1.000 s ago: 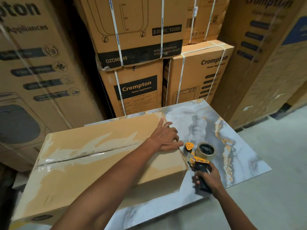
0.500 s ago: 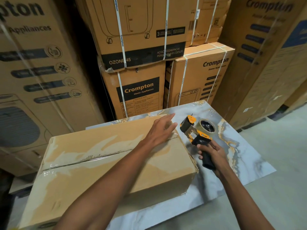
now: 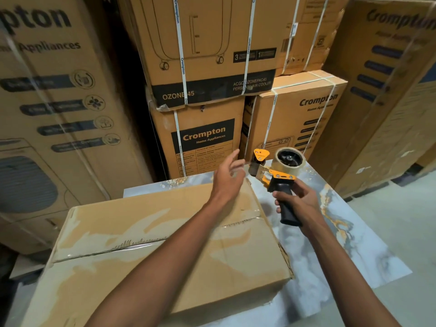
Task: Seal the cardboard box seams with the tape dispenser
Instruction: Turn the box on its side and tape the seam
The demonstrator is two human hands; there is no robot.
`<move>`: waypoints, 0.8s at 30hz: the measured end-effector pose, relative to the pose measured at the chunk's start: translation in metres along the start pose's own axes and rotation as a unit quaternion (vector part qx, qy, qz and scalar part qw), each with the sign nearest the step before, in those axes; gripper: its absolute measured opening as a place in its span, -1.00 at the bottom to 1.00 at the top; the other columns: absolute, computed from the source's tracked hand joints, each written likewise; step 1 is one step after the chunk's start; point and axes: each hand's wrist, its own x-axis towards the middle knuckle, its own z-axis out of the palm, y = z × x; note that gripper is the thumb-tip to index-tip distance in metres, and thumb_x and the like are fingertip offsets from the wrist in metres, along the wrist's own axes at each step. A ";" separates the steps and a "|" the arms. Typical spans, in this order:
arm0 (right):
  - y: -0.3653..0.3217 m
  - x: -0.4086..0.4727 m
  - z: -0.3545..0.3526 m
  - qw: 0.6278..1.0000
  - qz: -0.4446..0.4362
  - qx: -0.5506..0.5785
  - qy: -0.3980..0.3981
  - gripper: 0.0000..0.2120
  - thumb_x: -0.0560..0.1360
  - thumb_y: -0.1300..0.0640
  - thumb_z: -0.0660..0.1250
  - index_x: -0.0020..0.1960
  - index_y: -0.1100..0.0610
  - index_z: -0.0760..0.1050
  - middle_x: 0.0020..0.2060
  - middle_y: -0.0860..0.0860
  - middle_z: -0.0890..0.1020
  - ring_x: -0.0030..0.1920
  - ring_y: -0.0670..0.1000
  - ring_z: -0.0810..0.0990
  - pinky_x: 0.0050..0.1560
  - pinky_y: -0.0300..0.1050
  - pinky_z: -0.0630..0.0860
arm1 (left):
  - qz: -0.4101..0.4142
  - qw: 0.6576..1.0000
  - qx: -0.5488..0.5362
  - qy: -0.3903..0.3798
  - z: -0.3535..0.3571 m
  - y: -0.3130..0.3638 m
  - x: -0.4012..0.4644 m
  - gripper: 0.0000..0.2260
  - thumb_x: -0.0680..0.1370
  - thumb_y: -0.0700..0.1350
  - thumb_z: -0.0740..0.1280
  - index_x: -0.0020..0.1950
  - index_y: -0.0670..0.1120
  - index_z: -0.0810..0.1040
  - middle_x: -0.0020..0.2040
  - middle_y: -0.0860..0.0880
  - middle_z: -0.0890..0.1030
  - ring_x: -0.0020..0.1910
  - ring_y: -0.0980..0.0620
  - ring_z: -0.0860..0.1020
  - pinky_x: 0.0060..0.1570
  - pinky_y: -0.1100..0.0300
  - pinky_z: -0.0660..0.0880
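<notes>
From the head camera, the cardboard box (image 3: pixel 165 244) is lying flat on the marble-patterned bench (image 3: pixel 342 251), its long axis running from the near left toward the far right, and its top seam, already covered with clear tape, is running along that same line. The tape dispenser (image 3: pixel 277 178) is being held in the air above the bench, just past the box's far right corner and not touching it. Its black handle is pointing down and toward the camera, the orange frame and roller end are pointing away and to the left, and the roll of brownish tape (image 3: pixel 289 159) is sitting on the right side with its open core facing the camera.

The right hand (image 3: pixel 298 201) is gripping the handle, fingers curled round it, forearm reaching in from the lower right. The left hand (image 3: pixel 227 178) is hovering above the box's far right corner, fingers spread apart and loosely extended toward the dispenser's front end, holding nothing. Whether a fingertip is touching the tape end cannot be told.

Strapped Crompton cartons (image 3: pixel 203 140) are standing stacked behind the bench.
</notes>
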 end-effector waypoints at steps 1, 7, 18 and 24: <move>-0.003 0.007 0.002 1.000 -0.011 -0.021 0.002 -0.62 0.39 0.40 0.52 0.11 0.08 0.62 -0.02 0.10 0.71 -0.33 0.17 0.63 -0.32 0.02 0.65 | -0.011 1.000 -0.015 0.013 -0.003 -0.003 0.005 -0.48 0.62 -0.25 0.28 0.57 0.02 0.33 0.29 0.01 0.62 0.23 0.16 0.57 0.09 0.39 0.51; -0.011 0.049 0.009 0.991 -0.070 -0.116 0.003 -0.58 0.36 0.39 0.53 0.12 0.03 0.62 0.01 0.12 0.68 -0.34 0.25 0.68 -0.36 0.09 0.66 | -0.043 0.997 -0.015 0.066 -0.003 -0.027 0.042 -0.66 0.58 -0.25 0.31 0.33 0.01 0.53 0.02 0.08 0.71 0.08 0.10 0.64 0.15 0.11 0.55; 0.001 0.072 0.008 0.948 -0.138 -0.284 0.025 -0.37 0.29 0.29 0.54 0.22 -0.22 0.50 0.02 0.07 0.62 -0.35 0.16 0.68 -0.39 0.04 0.67 | -0.064 0.986 0.138 -0.072 -0.001 -0.045 0.084 -0.58 0.37 -0.16 0.09 0.00 0.17 0.64 0.19 -0.05 0.46 0.23 0.06 0.41 0.25 0.08 0.33; 0.013 0.058 0.006 0.949 -0.138 -0.283 0.021 -0.29 0.31 0.31 0.53 0.29 -0.26 0.47 0.01 0.05 0.62 -0.28 0.17 0.68 -0.44 0.00 0.66 | -0.043 0.965 0.218 -0.143 -0.015 -0.055 0.087 -0.58 0.39 -0.11 0.08 -0.07 0.17 0.71 0.20 -0.03 0.59 0.25 0.03 0.47 0.30 0.03 0.40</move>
